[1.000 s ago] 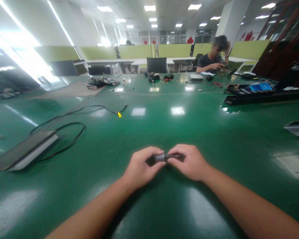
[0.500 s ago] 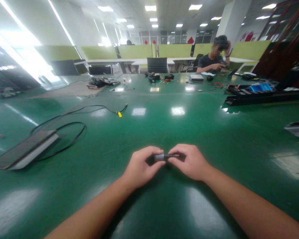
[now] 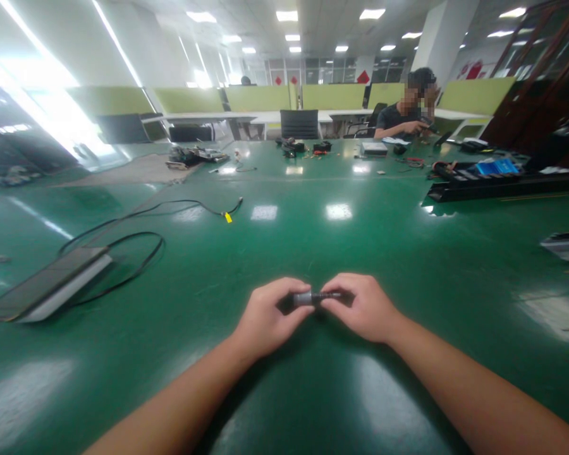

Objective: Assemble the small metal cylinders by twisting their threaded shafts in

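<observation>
Keep the left hand (image 3: 269,316) clamped on the grey sleeve (image 3: 303,298) while the right hand (image 3: 364,308), at 3 o'clock, pinches the dark threaded rod (image 3: 326,296) coaxially.

Both hands (image 3: 315,309) pinch a small connector (image 3: 313,297) (grey-tipped).

A grey-and-black part (image 3: 313,297) lies over the glossy green desk (image 3: 313,234), a black cable (image 3: 123,253) with yellow tag (image 3: 227,218) near its left edge.

Green table (image 3: 284,240), ceiling lights (image 3: 285,15), yellow-green partitions (image 3: 258,98) behind.
</observation>
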{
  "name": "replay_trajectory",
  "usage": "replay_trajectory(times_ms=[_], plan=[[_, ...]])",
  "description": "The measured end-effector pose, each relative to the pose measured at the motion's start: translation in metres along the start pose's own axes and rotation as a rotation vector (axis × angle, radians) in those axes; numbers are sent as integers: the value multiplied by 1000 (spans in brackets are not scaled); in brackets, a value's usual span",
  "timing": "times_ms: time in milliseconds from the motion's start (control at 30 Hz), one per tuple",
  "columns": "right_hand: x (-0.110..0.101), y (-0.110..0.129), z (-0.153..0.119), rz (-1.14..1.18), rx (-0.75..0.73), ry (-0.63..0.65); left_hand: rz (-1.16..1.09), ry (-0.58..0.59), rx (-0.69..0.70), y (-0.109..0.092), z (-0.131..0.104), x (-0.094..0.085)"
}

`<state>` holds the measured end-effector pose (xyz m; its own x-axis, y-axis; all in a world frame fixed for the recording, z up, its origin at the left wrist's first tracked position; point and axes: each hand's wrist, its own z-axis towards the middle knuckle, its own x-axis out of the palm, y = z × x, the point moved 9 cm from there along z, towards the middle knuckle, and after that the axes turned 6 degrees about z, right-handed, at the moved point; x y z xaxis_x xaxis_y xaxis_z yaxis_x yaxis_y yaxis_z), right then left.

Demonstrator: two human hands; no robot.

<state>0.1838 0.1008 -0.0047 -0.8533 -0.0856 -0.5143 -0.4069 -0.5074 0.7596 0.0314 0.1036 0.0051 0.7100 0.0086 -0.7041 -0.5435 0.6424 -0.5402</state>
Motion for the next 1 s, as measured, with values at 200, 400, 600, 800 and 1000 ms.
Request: replay_trajectory(times_ms=[200, 400, 600, 800, 1000], plan=[[-2, 1, 0, 3, 1, 0, 11, -4, -3, -1, 1, -2], [-2, 0, 0, -2, 5, -5, 17, -8, 4, 0, 1, -2], [-1, -4, 0, 4, 12, -7, 13, -21, 7, 2, 0, -2], [-3, -3, 0, -6, 11, -14, 11, -16, 6, 0, 2, -3], [-4, -3, 0, -21, 9, -16, 15, -18, 2, -1, 2, -4]])
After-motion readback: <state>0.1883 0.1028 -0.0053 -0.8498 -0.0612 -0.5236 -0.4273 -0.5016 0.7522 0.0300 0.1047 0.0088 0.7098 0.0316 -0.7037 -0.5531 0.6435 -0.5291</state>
